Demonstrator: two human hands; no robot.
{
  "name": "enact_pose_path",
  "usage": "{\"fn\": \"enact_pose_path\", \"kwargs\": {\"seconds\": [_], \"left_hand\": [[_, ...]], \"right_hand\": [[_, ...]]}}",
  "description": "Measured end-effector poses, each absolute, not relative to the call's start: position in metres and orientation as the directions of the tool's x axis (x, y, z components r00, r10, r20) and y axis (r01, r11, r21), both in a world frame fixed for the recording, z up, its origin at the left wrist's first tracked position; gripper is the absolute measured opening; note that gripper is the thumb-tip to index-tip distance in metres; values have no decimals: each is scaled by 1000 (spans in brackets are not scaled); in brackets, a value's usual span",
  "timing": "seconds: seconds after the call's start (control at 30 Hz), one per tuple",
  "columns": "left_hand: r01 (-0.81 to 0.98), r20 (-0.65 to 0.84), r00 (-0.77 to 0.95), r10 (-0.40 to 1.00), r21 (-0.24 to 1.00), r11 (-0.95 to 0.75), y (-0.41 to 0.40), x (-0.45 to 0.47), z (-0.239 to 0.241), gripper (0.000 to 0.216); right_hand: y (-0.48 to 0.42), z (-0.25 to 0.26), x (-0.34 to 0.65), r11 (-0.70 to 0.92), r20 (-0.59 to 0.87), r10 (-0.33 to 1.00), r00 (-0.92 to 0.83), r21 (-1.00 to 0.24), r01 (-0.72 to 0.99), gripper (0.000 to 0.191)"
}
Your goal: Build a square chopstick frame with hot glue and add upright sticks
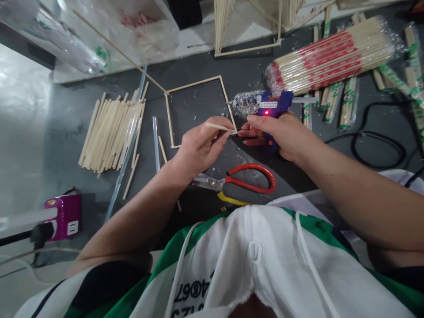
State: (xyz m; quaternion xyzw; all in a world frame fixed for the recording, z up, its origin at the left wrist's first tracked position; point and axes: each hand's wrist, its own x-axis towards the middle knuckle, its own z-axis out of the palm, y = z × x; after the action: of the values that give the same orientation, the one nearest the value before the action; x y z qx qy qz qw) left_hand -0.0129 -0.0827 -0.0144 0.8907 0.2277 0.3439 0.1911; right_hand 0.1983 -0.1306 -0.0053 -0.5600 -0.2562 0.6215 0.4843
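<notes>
My left hand [200, 146] is closed in a pinch on a short wooden stick [217, 127], its tip at the near right corner of a square frame of sticks [195, 86] lying on the dark table. My right hand [281, 134] grips a blue hot glue gun [265, 104] with a red light lit; its nozzle points left towards the frame's right side. A long thin stick [119, 51] rises from the frame's far left corner.
A pile of cut sticks [107, 132] and clear glue sticks [155, 141] lie at left. Red-handled scissors [245, 181] rest near my body. A wrapped bundle of chopsticks [331, 57] lies at right, with a black cable [377, 150] and a purple power strip [62, 216].
</notes>
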Motion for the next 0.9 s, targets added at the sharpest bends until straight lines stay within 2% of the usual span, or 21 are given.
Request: {"fn": "enact_pose_path", "kwargs": {"seconds": [0.13,0.47,0.9], "left_hand": [[311,466,581,667,631,-711,-81,-11,-15,21],[254,317,543,778,821,-512,-71,-2,-30,28],[246,313,511,800,839,-485,-68,3,-36,26]], "right_hand": [[-130,-5,198,-410,-453,888,82,-860,-302,23],[-132,-3,196,-393,-441,893,94,-863,-318,19],[-134,-9,197,-353,-401,913,77,-869,-346,25]]}}
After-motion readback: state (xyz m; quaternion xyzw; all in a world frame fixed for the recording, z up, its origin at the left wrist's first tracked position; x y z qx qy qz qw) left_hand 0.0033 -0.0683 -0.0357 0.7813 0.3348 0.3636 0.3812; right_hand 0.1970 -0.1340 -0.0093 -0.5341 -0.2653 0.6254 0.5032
